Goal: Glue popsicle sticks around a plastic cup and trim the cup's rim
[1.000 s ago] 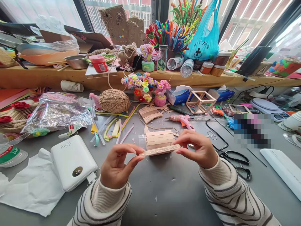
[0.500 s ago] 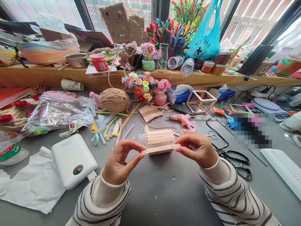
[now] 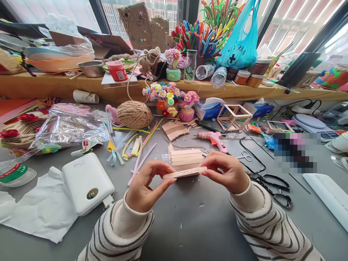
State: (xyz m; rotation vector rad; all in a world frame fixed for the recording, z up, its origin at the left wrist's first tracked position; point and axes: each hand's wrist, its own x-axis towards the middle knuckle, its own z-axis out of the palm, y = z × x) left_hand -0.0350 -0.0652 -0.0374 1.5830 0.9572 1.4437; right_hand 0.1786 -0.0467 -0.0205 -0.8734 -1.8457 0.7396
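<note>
A pale craft stick (image 3: 187, 172) spans the gap between my hands, with a clear glossy streak, like glue, along its face. My left hand (image 3: 148, 185) pinches it near its left end, which pokes out past the thumb. At the other end, my right hand (image 3: 227, 172) grips it between thumb and fingers. Just behind the stick sits a small structure of craft sticks laid side by side (image 3: 186, 156); whether the held stick touches it I cannot tell. A pink glue gun (image 3: 213, 139) lies beyond my right hand.
Black-handled scissors (image 3: 274, 185) lie right of my right sleeve, near small metal scissors (image 3: 245, 156). A white power bank (image 3: 88, 185) rests on the left. Farther back are a twine ball (image 3: 134, 114), a bundle of craft sticks (image 3: 175, 130) and a wooden cube frame (image 3: 234, 117).
My left hand has shifted inward along the craft stick, so its left end now sticks out. The stick tilts a little more, left end lower. The whole view has shifted slightly.
</note>
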